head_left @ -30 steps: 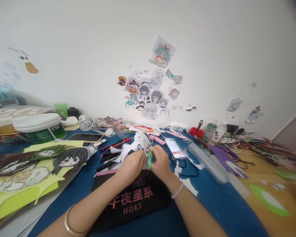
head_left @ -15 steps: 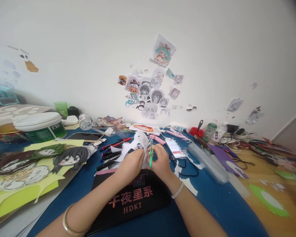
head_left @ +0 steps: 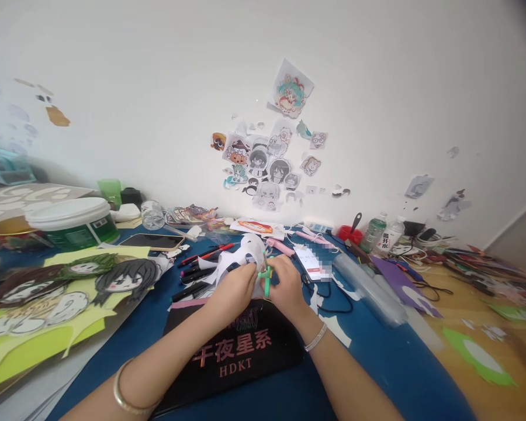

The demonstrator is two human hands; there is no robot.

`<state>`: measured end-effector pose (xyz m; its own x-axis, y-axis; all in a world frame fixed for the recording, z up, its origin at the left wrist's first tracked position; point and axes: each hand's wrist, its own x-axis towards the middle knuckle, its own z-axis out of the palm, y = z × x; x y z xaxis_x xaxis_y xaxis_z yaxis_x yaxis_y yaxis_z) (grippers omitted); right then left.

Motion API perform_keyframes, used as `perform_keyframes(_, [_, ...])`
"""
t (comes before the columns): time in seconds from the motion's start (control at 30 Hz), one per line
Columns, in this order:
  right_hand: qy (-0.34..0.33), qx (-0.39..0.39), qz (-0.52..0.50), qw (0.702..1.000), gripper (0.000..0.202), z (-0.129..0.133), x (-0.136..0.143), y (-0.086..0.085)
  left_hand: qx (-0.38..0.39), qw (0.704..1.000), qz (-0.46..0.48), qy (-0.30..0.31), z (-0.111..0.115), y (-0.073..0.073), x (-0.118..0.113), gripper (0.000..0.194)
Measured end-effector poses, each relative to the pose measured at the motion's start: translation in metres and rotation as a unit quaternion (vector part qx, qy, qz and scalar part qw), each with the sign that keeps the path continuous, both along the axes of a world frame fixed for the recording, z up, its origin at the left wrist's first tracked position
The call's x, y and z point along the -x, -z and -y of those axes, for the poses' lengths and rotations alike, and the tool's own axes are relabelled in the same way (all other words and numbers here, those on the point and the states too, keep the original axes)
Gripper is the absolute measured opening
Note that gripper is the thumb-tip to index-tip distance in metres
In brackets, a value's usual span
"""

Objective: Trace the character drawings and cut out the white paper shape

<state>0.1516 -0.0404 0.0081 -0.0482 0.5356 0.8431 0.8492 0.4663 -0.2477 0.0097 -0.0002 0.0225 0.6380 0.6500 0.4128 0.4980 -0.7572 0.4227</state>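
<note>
My left hand [head_left: 240, 283] is closed on a crumpled piece of white paper [head_left: 228, 262], which rises above and to the left of its fingers. In my right hand [head_left: 286, 285] are small green scissors [head_left: 267, 282], their handle upright beside the left fingertips. The two hands almost meet over the top edge of a black pouch [head_left: 241, 374] with pinkish lettering. The scissors' blades and the paper edge between the hands are mostly hidden.
Pens [head_left: 197, 270] lie to the left of the paper. A lit phone [head_left: 309, 260] and a clear plastic roll [head_left: 370, 289] are on the right. Paper character cutouts [head_left: 125, 278] rest on yellow sheets, near a white-lidded tub [head_left: 76, 225]. Bottles [head_left: 374, 231] stand at the back right.
The scissors have shifted slightly down and left in my right hand, and their handle looks wider. My left hand and the paper stay nearly in place.
</note>
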Motion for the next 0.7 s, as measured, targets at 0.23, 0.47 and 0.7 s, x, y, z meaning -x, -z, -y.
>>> perform_keyframes(0.23, [-0.004, -0.002, 0.007, 1.0, 0.025, 0.0006, 0.0009, -0.001, 0.0, 1.0, -0.003, 0.009, -0.0038, 0.0043, -0.0003, 0.019])
perform_keyframes(0.47, [-0.01, -0.004, 0.005, 1.0, 0.026, 0.0, 0.0011, -0.0014, 0.001, 1.0, 0.007, 0.01, -0.0033, 0.0038, 0.0001, 0.019])
perform_keyframes(0.7, [-0.007, 0.001, -0.002, 1.0, 0.024, -0.0008, 0.0015, -0.0005, 0.03, 0.999, 0.02, 0.017, -0.0023, 0.0014, -0.0004, 0.019])
